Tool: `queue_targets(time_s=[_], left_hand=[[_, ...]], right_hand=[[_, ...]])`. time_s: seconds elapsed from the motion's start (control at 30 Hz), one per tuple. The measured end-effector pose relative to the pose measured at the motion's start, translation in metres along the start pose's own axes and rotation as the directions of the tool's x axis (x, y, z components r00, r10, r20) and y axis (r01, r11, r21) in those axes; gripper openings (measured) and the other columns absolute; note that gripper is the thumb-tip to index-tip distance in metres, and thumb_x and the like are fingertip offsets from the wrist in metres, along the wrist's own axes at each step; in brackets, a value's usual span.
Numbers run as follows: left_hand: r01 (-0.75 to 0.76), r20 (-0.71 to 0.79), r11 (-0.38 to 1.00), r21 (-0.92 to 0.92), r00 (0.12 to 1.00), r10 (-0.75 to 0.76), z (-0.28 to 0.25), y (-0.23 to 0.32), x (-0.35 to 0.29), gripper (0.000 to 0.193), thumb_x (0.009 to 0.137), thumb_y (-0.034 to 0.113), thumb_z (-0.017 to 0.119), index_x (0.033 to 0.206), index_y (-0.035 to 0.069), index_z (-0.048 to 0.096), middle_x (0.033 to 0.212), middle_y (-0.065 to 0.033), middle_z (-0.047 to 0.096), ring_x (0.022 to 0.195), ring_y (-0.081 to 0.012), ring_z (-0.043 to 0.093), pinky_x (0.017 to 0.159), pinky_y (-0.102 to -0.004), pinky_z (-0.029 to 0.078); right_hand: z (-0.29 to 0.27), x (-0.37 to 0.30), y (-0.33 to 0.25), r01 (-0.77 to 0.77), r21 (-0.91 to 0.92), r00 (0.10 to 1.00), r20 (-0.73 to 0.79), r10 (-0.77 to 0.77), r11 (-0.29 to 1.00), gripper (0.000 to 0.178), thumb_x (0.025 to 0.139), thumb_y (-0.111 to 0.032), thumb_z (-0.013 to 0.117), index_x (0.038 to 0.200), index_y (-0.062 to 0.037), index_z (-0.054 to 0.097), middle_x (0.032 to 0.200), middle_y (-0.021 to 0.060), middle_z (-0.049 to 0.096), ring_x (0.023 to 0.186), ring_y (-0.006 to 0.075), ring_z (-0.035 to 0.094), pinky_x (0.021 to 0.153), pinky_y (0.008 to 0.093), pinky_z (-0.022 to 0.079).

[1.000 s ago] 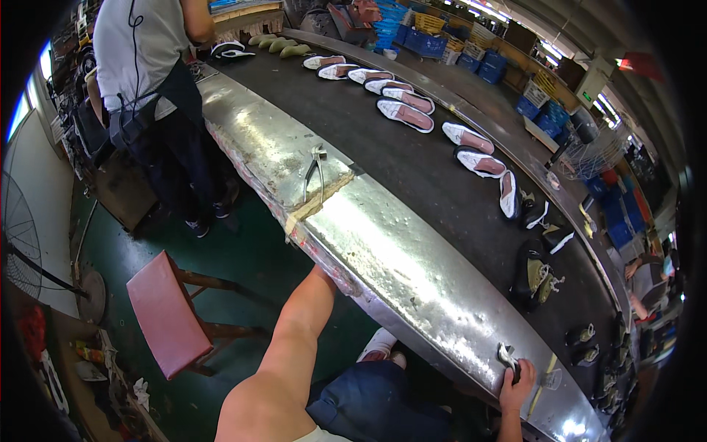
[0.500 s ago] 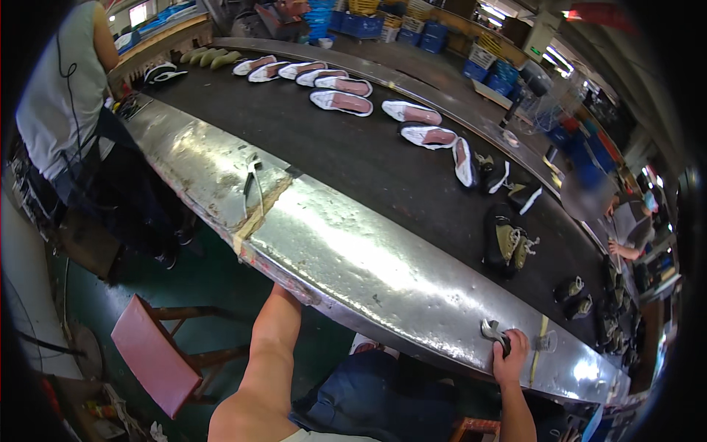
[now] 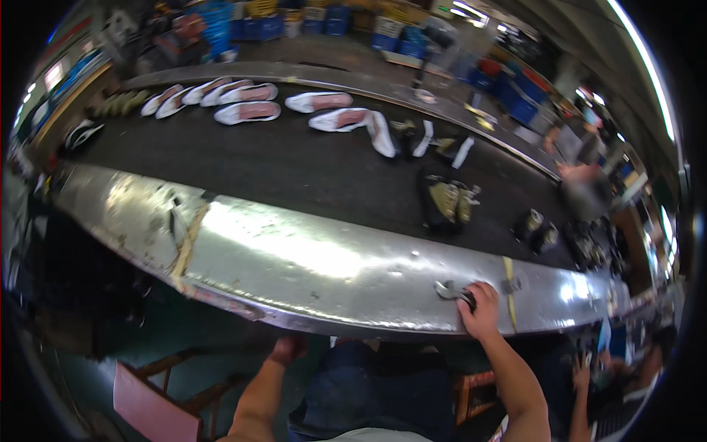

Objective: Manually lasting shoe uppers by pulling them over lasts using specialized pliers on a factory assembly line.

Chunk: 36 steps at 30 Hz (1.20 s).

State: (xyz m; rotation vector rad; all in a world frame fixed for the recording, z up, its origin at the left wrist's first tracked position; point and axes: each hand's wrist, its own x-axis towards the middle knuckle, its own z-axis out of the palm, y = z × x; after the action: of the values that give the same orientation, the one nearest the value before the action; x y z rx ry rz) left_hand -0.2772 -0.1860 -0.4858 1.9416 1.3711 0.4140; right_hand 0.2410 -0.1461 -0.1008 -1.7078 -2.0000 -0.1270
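My right hand [image 3: 481,308] rests on the shiny metal ledge [image 3: 353,261], its fingers curled round the dark handle of a small hand tool [image 3: 446,290]. The tool's bright curved metal head points left and lies close to the ledge; its exact kind is unclear. Lower and to the left, my left hand [image 3: 289,349] hangs just below the ledge's front edge, blurred, its fingers not readable. Farther left on the ledge lies a pair of pliers [image 3: 177,219], beside a strip of worn tape.
Behind the ledge runs a dark conveyor belt [image 3: 294,169], bearing white-covered shoes [image 3: 248,112] and dark olive shoes [image 3: 446,200]. A pink-seated stool [image 3: 151,405] stands at lower left. A person [image 3: 578,144] works at the far right, and another person's hand [image 3: 582,368] shows at lower right.
The view has swung to the right, so belt and ledge look more level. My left hand has come out from under the ledge's edge. My right hand keeps its hold on the tool.
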Motion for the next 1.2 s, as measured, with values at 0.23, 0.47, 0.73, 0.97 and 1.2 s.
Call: queue_targets(time_s=[0.23,0.47,0.73,0.97,1.2], left_hand=[[0.172,0.631,0.893,0.415,0.653,-0.419,0.098,0.030,-0.025,0.022,0.087,0.030,0.067,0.098,0.014,0.077,0.092,-0.0099,0.076,0.079,-0.0294,0.073,0.076,-0.0488,0.057],[-0.065,0.679,0.894,0.443,0.676,-0.287,0.052,0.075,0.018,0.025,0.089,0.031,0.064,0.101,0.014,0.076,0.092,-0.0114,0.075,0.080,-0.0296,0.073,0.076,-0.0484,0.057],[-0.238,0.715,0.865,0.442,0.675,-0.180,0.036,0.138,0.010,0.028,0.091,0.033,0.061,0.105,0.013,0.075,0.092,-0.0131,0.074,0.080,-0.0298,0.073,0.076,-0.0480,0.057],[-0.337,0.702,0.809,0.482,0.700,-0.127,0.009,0.154,0.012,0.030,0.093,0.034,0.058,0.108,0.013,0.074,0.091,-0.0146,0.074,0.081,-0.0300,0.073,0.076,-0.0476,0.058],[-0.416,0.721,0.779,0.469,0.690,-0.066,0.026,0.177,0.021,0.033,0.095,0.035,0.056,0.111,0.012,0.073,0.091,-0.0161,0.073,0.081,-0.0302,0.073,0.077,-0.0472,0.058]], right_hand=[[-0.013,-0.005,0.018,-0.034,-0.031,0.999,-0.011,0.034,0.999,0.037,0.084,-0.034,0.072,0.110,-0.0080,0.067,0.118,0.0142,0.063,0.117,0.0357,0.057,0.104,0.0486,0.041],[-0.016,-0.015,0.017,-0.049,0.018,0.998,-0.024,0.049,0.999,0.038,0.085,-0.034,0.071,0.111,-0.0070,0.067,0.119,0.0124,0.063,0.120,0.0340,0.055,0.107,0.0470,0.039],[-0.006,-0.019,0.018,-0.029,-0.010,0.990,-0.141,0.027,1.000,0.035,0.085,-0.032,0.071,0.108,-0.0063,0.067,0.117,0.0126,0.064,0.117,0.0335,0.057,0.105,0.0460,0.041],[-0.004,-0.021,-0.010,-0.147,-0.226,0.989,-0.032,0.143,0.963,0.040,0.093,-0.035,0.063,0.121,-0.0069,0.062,0.119,0.0115,0.063,0.118,0.0303,0.055,0.098,0.0475,0.044],[-0.020,-0.040,-0.007,-0.268,-0.240,0.963,-0.055,0.262,0.933,0.042,0.092,-0.038,0.064,0.118,-0.0061,0.062,0.117,0.0115,0.064,0.116,0.0298,0.056,0.095,0.0463,0.046]])
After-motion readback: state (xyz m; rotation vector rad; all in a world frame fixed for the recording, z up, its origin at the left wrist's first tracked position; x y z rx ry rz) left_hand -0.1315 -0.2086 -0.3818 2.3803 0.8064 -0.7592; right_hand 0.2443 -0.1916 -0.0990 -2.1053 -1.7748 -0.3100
